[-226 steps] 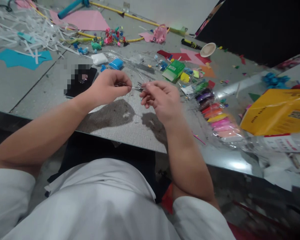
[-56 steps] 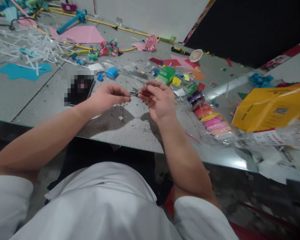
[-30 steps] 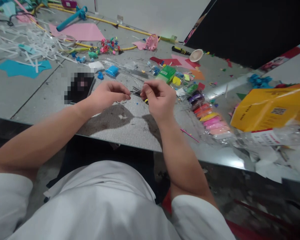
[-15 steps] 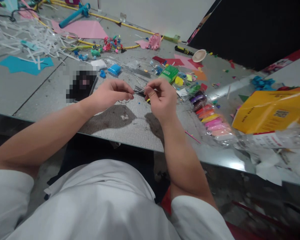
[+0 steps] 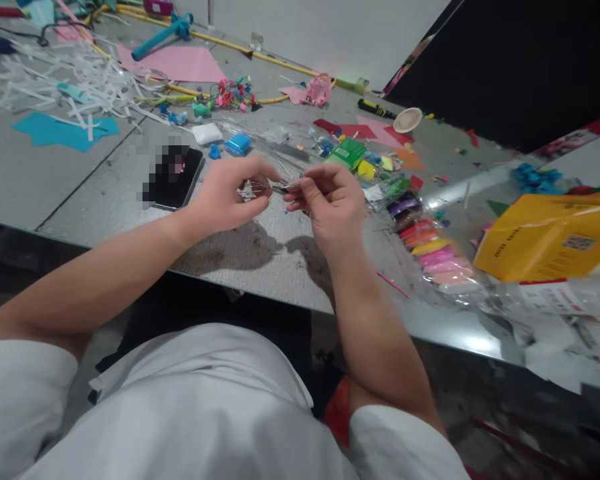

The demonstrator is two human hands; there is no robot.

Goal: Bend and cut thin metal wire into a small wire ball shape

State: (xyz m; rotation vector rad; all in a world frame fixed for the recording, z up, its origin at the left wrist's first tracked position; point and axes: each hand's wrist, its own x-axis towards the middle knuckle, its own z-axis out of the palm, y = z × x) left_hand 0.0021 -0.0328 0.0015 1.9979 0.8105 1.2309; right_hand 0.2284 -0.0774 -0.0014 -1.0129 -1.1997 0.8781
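Note:
Over the table's front part, my right hand [image 5: 334, 203] is closed in a pinch on a thin piece of wire [image 5: 294, 185], whose ends are hard to make out. My left hand [image 5: 235, 192] hovers just left of it, thumb and fingers apart, with fine shiny strands showing in the gap. Whether those strands touch the fingers or lie behind them I cannot tell. Beside my left wrist lies a black phone [image 5: 176, 179]. Beyond the hands are a blue clay packet [image 5: 239, 144], a white packet [image 5: 207, 134] and a green packet [image 5: 349, 153].
To the right lie a bag of coloured clay sticks [image 5: 437, 257] and a yellow package [image 5: 550, 237]. White paper strips [image 5: 95, 87], a blue paper piece [image 5: 65, 130] and pink paper [image 5: 180, 63] cover the left and back. A yellow-black cutter [image 5: 375, 108] lies near a small bowl [image 5: 407, 120].
My left thumb and fingers have parted from their pinch at the wire. My right hand still pinches it, turned slightly. The whole view has shifted a little.

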